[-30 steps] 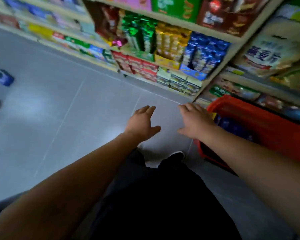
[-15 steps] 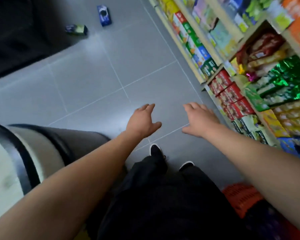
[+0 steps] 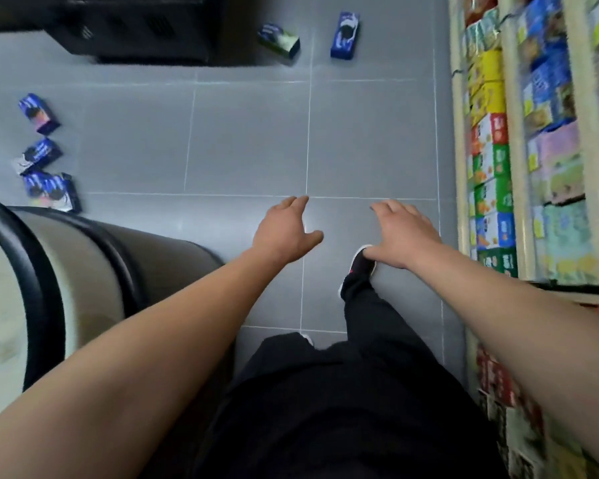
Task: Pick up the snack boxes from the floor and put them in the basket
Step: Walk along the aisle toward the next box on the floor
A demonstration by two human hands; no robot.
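On the grey tiled floor [image 3: 249,140], snack boxes are seen scattered: a blue box [image 3: 345,35] and a green-ended box [image 3: 279,40] lie far ahead near a dark cabinet [image 3: 135,25], and three more boxes [image 3: 44,152] are clustered at the left beside a rounded freezer [image 3: 49,288]. No box is held; the left hand [image 3: 284,231] and right hand [image 3: 403,233] are stretched forward with fingers apart, well short of any box. The basket cannot be seen. The boxes are judged light, stiff cardboard, easily dented; each is best taken across its narrow sides.
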